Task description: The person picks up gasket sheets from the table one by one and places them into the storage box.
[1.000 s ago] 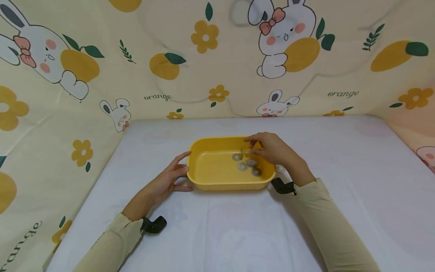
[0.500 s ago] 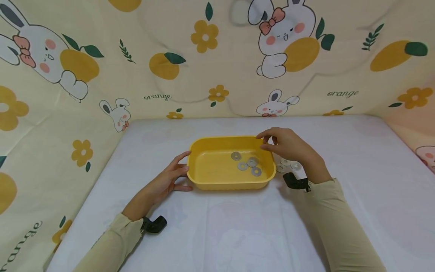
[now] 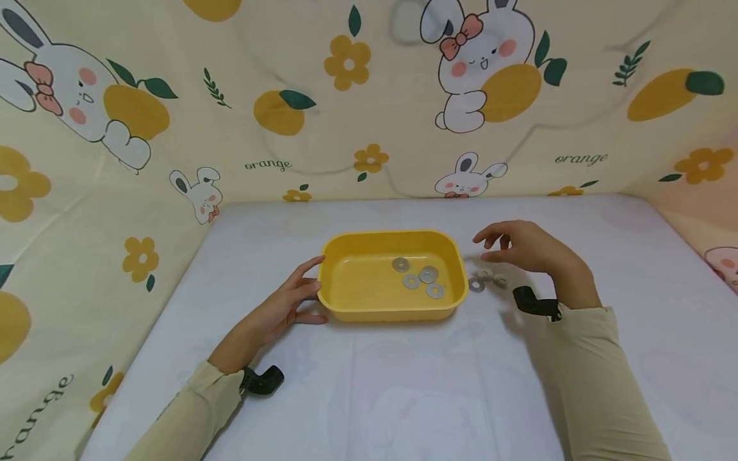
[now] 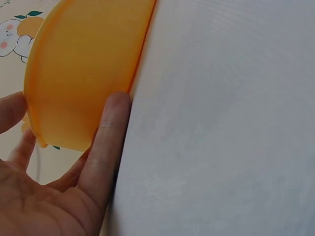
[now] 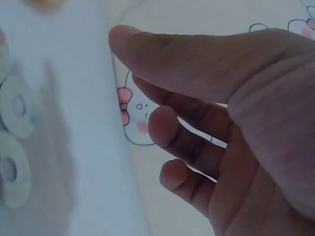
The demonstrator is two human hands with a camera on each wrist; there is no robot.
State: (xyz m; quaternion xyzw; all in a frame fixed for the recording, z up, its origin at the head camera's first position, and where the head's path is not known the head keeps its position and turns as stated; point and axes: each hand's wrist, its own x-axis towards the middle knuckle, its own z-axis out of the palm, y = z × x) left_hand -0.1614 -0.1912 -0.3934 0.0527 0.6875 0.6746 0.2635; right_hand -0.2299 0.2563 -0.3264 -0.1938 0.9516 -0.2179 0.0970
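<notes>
A yellow plastic tray [image 3: 392, 304] stands on the white cloth, with several flat metal washers [image 3: 411, 282] lying in its right half. My left hand [image 3: 286, 299] touches the tray's left end with spread fingers; in the left wrist view the thumb and fingertips rest along the tray's wall [image 4: 78, 73]. More washers [image 3: 476, 285] lie in a small group on the cloth just right of the tray. Above and behind that group hovers my right hand [image 3: 527, 246], fingers loosely bent and nothing between them. The right wrist view shows washers [image 5: 18, 105] at its left edge, apart from the fingers.
White cloth [image 3: 403, 384] covers the table. A cream backdrop [image 3: 323, 186] printed with rabbits and oranges rises behind the table and along both sides. Each wrist wears a black camera mount [image 3: 262, 382].
My right hand has moved from inside the tray out over its right rim to the right. A washer seen upright near its fingers now lies in the tray. The left hand has stayed put.
</notes>
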